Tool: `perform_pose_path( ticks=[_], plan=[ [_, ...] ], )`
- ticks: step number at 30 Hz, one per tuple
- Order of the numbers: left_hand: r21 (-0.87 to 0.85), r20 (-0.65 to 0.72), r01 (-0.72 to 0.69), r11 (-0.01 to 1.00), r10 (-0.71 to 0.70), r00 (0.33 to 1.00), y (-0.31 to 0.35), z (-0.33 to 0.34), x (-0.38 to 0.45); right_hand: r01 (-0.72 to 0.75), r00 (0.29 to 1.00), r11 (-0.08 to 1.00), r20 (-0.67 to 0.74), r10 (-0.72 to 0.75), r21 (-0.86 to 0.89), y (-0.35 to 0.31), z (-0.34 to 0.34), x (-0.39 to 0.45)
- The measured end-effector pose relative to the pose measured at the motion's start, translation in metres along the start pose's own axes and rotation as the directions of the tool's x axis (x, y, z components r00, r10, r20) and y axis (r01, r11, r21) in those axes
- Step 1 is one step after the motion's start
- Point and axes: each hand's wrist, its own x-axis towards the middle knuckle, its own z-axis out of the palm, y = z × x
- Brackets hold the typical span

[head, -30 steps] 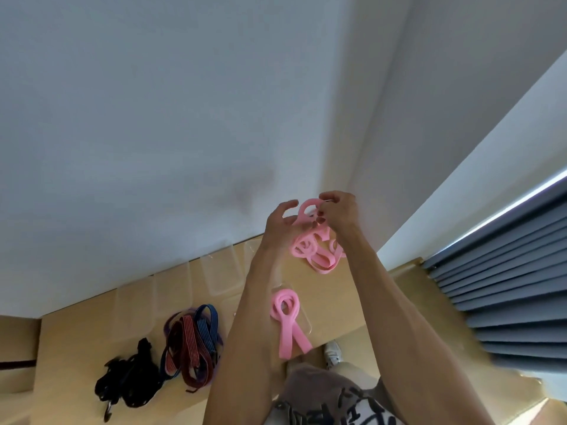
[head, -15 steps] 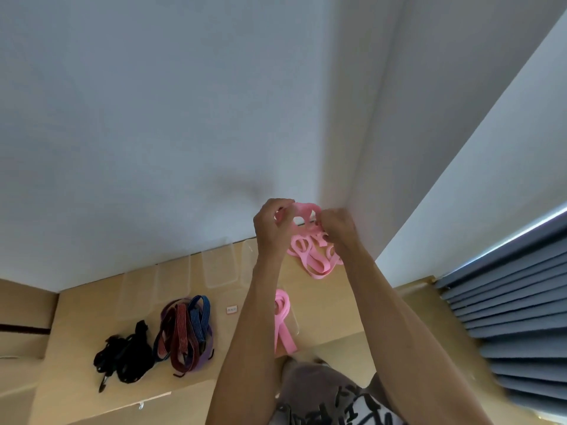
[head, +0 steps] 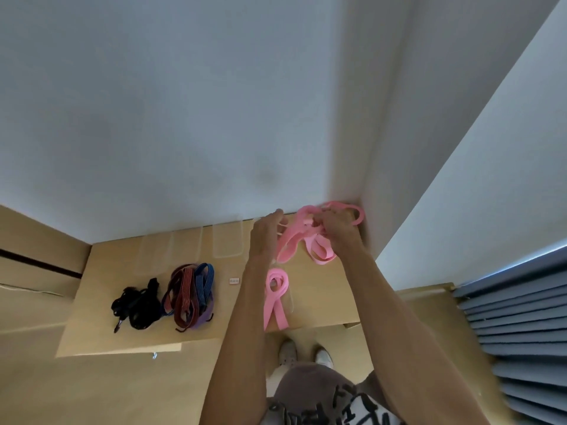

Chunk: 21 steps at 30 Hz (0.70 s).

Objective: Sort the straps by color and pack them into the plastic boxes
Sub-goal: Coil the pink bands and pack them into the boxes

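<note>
Right hand (head: 336, 230) fingers are curled into the pink strap bundle (head: 310, 240), held up above the far right of the wooden table (head: 122, 335); left hand (head: 266, 233) fingers are pinched on a strand at its left edge. Loops are best gathered into one flat coil before being lowered, so nothing snags. A second pink strap (head: 275, 294) lies below, seemingly in a clear box; empty clear boxes (head: 227, 240) sit behind the mixed straps (head: 190, 294) and black straps (head: 136, 303).

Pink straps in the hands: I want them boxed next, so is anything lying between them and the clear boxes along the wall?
Nothing visible does. Both hands, left hand and right hand, hold the pink straps right beside the clear plastic boxes at the wall. The dark strap pile lies nearer the person, off that path.
</note>
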Motion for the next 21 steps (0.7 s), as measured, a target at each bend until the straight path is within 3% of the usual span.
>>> perform_pose_path(
  ticks=[3,5,12,17,21],
  plan=[
    [0.256,0.018,-0.109,0.960,0.108,0.994,-0.005,0.012,-0.010,0.104,0.995,0.988,0.006,-0.104,-0.116,0.007,0.003,-0.005],
    [0.332,0.007,-0.130,0.934,0.135,0.991,-0.011,0.013,-0.011,0.145,0.989,0.980,0.008,-0.145,-0.138,0.011,0.003,-0.009],
    [0.110,-0.020,-0.090,0.990,0.092,0.996,-0.024,0.002,-0.021,0.141,0.989,0.968,-0.022,-0.149,-0.208,0.018,0.006,-0.020],
    [0.217,0.232,-0.118,0.969,0.066,0.970,-0.026,-0.020,-0.027,0.101,0.979,0.950,-0.138,-0.147,-0.297,0.024,0.022,-0.018],
    [-0.047,0.131,-0.084,0.995,0.089,0.987,-0.026,-0.040,-0.029,-0.111,0.993,0.993,-0.032,0.112,0.049,0.042,0.032,-0.019]
  ],
)
